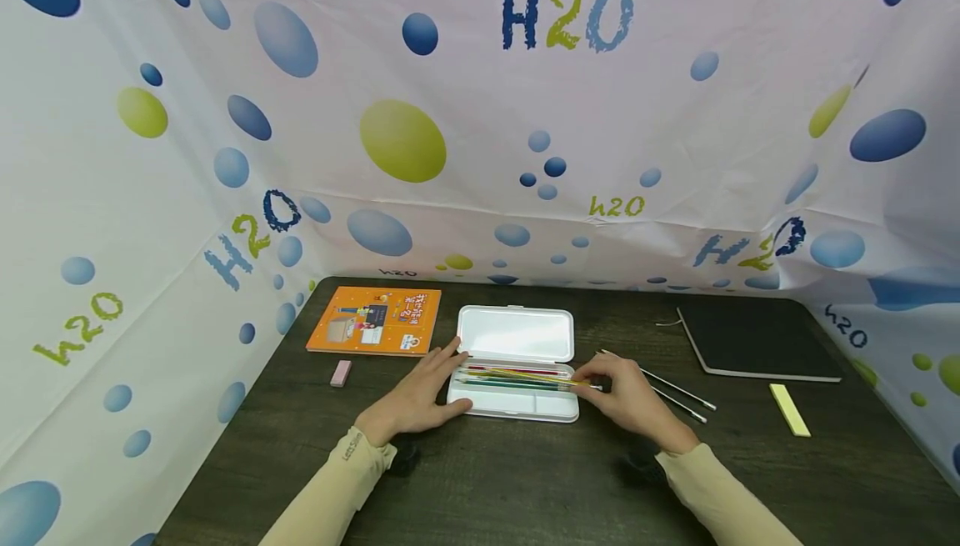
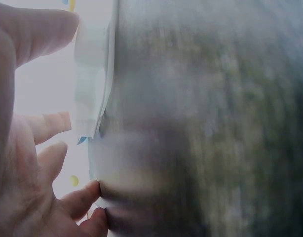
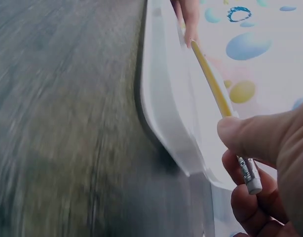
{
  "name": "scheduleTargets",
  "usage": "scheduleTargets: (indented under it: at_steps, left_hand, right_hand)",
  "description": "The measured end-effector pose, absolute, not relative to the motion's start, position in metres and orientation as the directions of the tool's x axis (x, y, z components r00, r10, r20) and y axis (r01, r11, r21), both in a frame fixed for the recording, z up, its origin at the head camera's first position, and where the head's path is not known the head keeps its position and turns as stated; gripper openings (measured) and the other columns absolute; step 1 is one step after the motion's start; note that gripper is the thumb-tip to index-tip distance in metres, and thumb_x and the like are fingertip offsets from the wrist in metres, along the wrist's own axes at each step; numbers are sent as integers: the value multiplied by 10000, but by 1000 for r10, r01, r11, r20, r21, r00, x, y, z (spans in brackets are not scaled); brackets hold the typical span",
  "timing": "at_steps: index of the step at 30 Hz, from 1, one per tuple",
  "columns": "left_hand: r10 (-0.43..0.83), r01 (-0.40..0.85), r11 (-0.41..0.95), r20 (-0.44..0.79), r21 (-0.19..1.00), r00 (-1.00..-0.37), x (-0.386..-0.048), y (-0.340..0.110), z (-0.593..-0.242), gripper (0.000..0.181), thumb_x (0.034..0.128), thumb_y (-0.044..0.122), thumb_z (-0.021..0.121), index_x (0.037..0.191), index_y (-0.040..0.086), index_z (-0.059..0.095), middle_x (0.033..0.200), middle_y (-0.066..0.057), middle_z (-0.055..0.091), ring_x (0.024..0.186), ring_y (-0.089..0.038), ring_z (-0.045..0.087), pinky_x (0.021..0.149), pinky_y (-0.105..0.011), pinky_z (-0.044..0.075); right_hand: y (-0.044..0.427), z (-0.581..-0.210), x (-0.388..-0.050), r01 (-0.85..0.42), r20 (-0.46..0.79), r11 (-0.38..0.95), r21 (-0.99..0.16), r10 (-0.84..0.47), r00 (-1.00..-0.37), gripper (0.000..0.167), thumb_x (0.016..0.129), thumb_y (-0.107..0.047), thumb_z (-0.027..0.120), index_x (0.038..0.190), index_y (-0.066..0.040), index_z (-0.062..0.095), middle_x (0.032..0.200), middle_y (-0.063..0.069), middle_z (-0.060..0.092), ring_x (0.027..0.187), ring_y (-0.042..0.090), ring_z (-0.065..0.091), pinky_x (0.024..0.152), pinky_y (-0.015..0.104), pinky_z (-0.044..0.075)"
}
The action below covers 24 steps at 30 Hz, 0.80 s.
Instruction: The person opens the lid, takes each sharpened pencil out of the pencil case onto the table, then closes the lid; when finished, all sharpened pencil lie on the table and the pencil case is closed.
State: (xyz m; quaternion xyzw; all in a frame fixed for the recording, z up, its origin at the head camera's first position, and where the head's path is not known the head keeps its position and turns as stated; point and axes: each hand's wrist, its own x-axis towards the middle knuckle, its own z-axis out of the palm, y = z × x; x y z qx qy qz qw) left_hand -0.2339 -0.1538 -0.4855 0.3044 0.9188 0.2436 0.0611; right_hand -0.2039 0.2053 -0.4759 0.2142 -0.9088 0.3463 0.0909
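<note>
As yellow pencil (image 3: 209, 78) is pinched nr ferrule (image 3: 245, 169) by R grip (image 1: 622, 393), L grip (image 1: 415, 396) is spread; pencil's prob. light, stiff, best held there.

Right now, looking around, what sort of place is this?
Probably a study or drawing corner, perhaps a staged one: a white case of pencils lies open on the dark table, an orange booklet lies nearby, and creased sheeting printed with H2O serves as backdrop.
</note>
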Motion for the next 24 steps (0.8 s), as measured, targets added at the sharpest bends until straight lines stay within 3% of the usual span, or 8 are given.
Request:
scheduleTargets:
  at_steps: [8,15,24]
  left_hand:
    - [592,535,697,38,477,-805,-234,-154,-486,803,948,558,588,1577,150,299,1670,-37,83,1492,-415,136,1179,-570,204]
    - [592,533,699,34,477,-805,-235,-153,-486,806,947,556,591,1577,145,297,1671,-33,76,1494,-412,135,1182,-565,200]
    - [594,538,691,44,483,-803,-234,-155,-487,793,949,547,594,1566,130,323,1668,-56,98,1488,-426,144,1173,-584,207]
  right_hand:
    - [233,-474,-188,-430,359,690,-583,-256,-897,111,829,-123,816,915,-175,770,854,-153,638,767,35,561,647,285,502]
    - [271,-475,-168,-452,451,723,-523,-215,-866,148,804,-84,826,893,-184,764,831,-172,634,730,8,542,594,265,492]
    - [315,-482,-143,-324,428,783,-531,-82,-900,161,787,-86,841,858,-201,754,791,-143,626,648,2,488,527,219,401]
